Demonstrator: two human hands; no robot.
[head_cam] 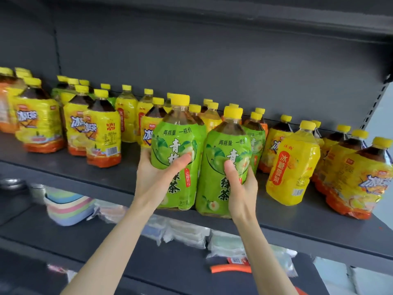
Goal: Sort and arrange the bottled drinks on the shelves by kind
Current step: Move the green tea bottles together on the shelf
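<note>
Green bottles (170, 137), left fingers (146, 154) curled round one, right fingers (230, 171) another

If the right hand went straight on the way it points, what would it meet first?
Probably the rear green-labelled plastic bottle with a yellow cap, standing just behind the front green-labelled bottle that the right hand grips; depth is unclear.

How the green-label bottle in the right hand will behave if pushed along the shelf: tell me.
The green-label bottle looks filled to its shoulder, so it is probably heavy and slow to slide. Its glossy, wrinkled wrap may slip under the right hand. Tall and standing near the shelf front edge, it could tip under a high push.
</note>
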